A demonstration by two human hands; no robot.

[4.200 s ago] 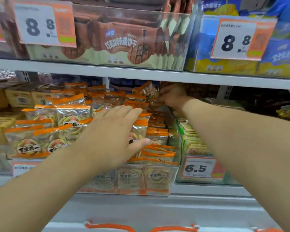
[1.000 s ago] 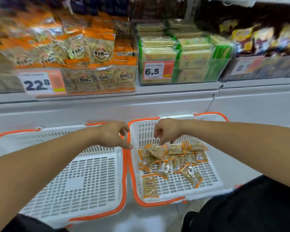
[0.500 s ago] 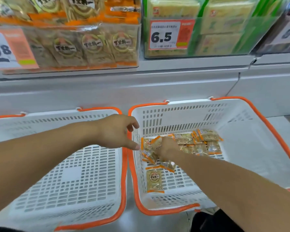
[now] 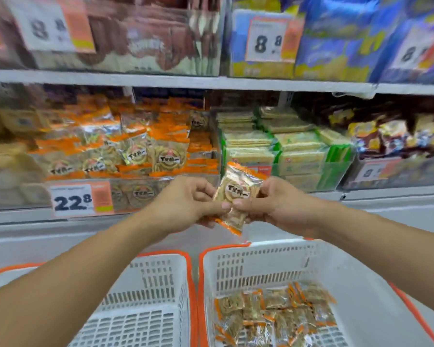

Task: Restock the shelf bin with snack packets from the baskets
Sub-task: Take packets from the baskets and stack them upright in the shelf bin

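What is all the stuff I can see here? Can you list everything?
held snack packets: a small stack, orange-edged, between both hands
shelf bin: one, clear, full of orange packets, middle shelf
price tag: one, orange and white, reads 22.8
right basket: one, white with orange rim, holds loose packets
left basket: one, white, no packets showing
green packs: many, right of the bin
left hand: pinches the stack
right hand: pinches the stack

"22.8" on bin price tag (image 4: 82,200)
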